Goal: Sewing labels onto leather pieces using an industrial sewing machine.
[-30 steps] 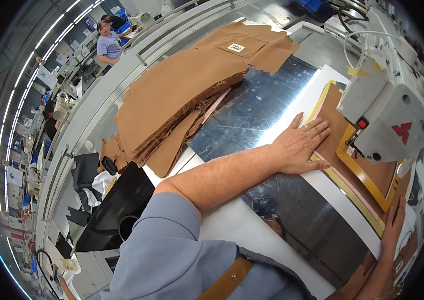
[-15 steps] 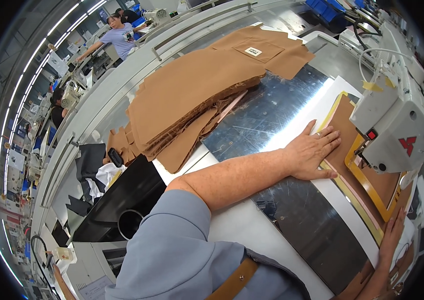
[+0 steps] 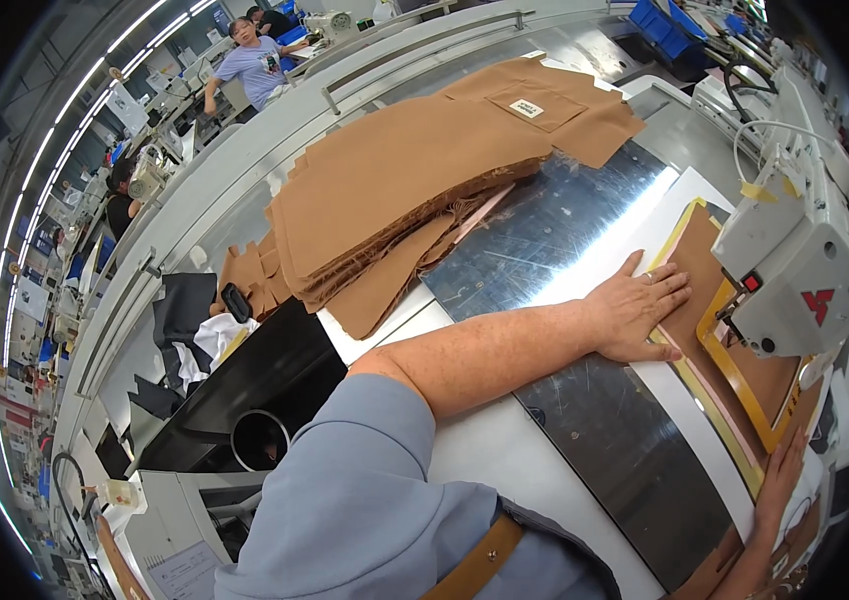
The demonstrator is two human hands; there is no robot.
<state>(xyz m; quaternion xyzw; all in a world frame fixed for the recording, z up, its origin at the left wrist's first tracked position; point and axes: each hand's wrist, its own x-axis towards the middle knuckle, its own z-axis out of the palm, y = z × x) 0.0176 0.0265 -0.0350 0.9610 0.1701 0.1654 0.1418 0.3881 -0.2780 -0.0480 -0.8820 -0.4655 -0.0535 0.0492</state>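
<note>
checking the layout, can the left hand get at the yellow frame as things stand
Probably yes: only flat brown fabric seems to lie between the left hand and the yellow frame.

At one o'clock, a small white label [image 3: 526, 109] with two short lines of dark lettering sits on a pocket [image 3: 567, 114] of the brown fabric, turned so that its print stands upside down. At three o'clock, an angular red emblem [image 3: 818, 307] stands out on the white machine head [image 3: 835, 265]. Between seven and eight o'clock, a pale sheet [image 3: 187, 570] carries print too small to read, and at eleven a co-worker's lilac shirt [image 3: 248, 68] bears a blurred print.
</note>
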